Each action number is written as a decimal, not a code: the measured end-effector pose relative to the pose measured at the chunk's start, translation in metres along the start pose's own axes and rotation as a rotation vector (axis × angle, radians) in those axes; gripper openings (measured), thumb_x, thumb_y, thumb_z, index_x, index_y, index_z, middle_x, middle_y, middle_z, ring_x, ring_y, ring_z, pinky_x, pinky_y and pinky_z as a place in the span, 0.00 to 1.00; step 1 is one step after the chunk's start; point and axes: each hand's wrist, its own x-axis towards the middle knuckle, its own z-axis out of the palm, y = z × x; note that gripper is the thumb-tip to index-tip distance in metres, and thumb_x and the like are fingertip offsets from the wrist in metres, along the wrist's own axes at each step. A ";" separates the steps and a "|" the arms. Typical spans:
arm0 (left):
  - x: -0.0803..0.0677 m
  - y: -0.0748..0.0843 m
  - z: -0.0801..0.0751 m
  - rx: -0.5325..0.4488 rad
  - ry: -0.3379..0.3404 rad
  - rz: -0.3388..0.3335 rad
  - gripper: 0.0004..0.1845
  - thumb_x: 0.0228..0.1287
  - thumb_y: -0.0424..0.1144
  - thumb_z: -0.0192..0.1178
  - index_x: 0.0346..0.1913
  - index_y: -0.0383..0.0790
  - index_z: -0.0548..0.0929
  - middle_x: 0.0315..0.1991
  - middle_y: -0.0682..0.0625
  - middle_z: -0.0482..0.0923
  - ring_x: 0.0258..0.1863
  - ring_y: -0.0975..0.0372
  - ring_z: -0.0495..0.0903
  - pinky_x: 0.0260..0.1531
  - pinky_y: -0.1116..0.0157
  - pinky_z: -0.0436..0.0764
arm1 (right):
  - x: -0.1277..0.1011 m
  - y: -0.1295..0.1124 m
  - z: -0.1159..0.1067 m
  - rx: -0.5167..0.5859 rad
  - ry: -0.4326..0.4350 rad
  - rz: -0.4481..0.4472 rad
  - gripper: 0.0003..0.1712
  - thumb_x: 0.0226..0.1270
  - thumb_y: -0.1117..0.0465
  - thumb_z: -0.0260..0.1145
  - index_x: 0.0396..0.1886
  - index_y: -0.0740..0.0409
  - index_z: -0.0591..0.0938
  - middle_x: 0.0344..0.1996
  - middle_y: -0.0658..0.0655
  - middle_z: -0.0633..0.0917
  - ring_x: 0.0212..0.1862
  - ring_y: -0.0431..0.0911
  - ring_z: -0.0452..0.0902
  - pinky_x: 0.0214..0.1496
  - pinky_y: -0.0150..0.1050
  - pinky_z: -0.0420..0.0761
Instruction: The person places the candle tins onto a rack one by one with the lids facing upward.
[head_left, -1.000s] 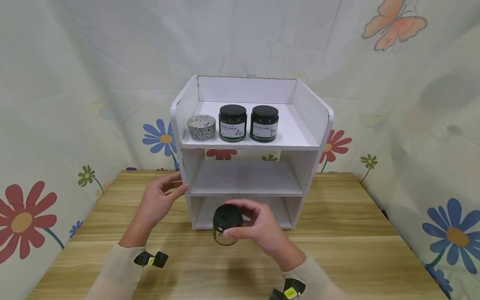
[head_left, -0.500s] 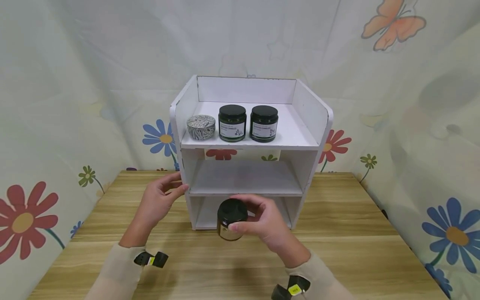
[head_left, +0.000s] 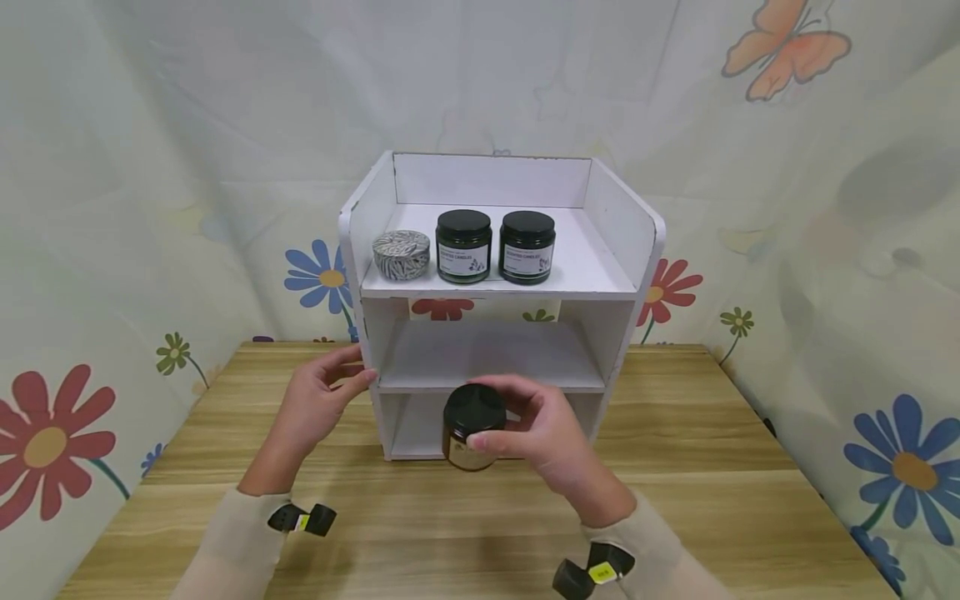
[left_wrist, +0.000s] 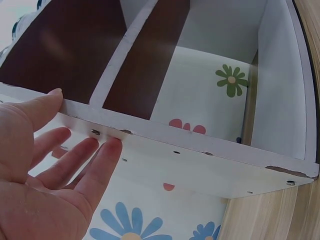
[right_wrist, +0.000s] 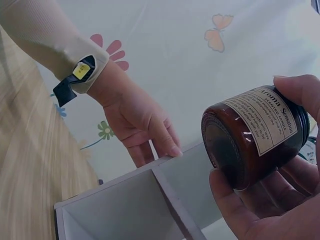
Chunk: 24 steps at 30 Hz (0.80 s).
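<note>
- Head view: a wooden table (head_left: 712, 492) carries a white three-tier shelf unit (head_left: 637, 250), which stands at the table's far middle against a flower-printed cloth backdrop (head_left: 112, 208).
- Top tier of the shelf unit holds three containers in a row near its front edge: a patterned round tin (head_left: 402, 254) at the left end, then two dark green candle jars with black lids and white labels, one (head_left: 463, 246) just beside the tin and the other (head_left: 527, 247) just to its right. The right part of this tier is bare.
- Middle and bottom tiers of the shelf unit show nothing inside in either view.
- Left hand (head_left: 318, 404) rests against the left side wall of the shelf unit at the level of the middle tier, fingers straight and slightly spread, holding nothing; the left wrist view shows the fingertips (left_wrist: 107, 150) touching the wall's edge.
- Right hand (head_left: 543, 433) grips an amber glass candle jar (head_left: 471, 427) with a black lid, fingers and thumb curled round it, in the air just in front of the shelf unit's bottom tier.
- Right wrist view shows that jar (right_wrist: 255, 137) tilted, its white label facing the camera.
</note>
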 end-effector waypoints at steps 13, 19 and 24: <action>0.000 0.000 0.000 -0.004 0.002 0.002 0.35 0.68 0.59 0.65 0.73 0.47 0.74 0.70 0.46 0.75 0.67 0.48 0.77 0.66 0.45 0.78 | -0.001 -0.016 -0.004 -0.024 -0.003 0.027 0.33 0.56 0.66 0.79 0.63 0.61 0.81 0.57 0.60 0.83 0.47 0.51 0.86 0.46 0.40 0.90; 0.000 0.000 0.001 -0.002 0.003 0.002 0.35 0.68 0.60 0.65 0.72 0.48 0.75 0.70 0.46 0.75 0.67 0.48 0.77 0.66 0.45 0.77 | -0.001 -0.020 -0.006 -0.038 0.003 0.034 0.32 0.57 0.65 0.79 0.63 0.60 0.81 0.57 0.61 0.82 0.49 0.51 0.85 0.50 0.41 0.89; -0.001 -0.001 0.000 -0.003 0.003 0.004 0.35 0.67 0.60 0.64 0.72 0.49 0.75 0.70 0.47 0.75 0.67 0.49 0.77 0.66 0.45 0.78 | -0.001 -0.023 -0.007 -0.030 0.012 0.027 0.33 0.56 0.66 0.79 0.63 0.61 0.81 0.56 0.61 0.83 0.49 0.51 0.85 0.50 0.41 0.89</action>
